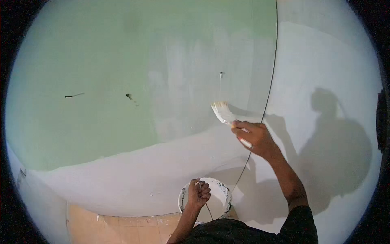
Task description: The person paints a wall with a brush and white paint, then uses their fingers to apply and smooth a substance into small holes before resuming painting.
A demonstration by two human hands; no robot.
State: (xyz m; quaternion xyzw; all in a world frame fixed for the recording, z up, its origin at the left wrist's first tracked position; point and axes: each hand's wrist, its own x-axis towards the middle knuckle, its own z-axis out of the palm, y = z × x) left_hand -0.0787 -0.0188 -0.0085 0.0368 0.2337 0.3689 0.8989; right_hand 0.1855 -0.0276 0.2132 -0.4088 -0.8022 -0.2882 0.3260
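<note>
My right hand (254,138) is closed round the handle of a paintbrush (222,113). The brush has wide bristles coated in white, and their yellowish tips point up and left at the wall. Below it, my left hand (199,192) is closed on the thin wire handle of a white paint bucket (225,195), whose rim has dark and white smears. The green wall (101,61) has a patch of thin whitish paint (183,81) at its right, behind the brush. Whether the bristle tips touch the wall is hard to tell.
A nail (221,75) sticks out above the brush. Two more nails (128,96) (73,96) stand out from the green area. A dark cable (268,97) runs down the wall corner. Orange floor tiles (134,227) show at the bottom left.
</note>
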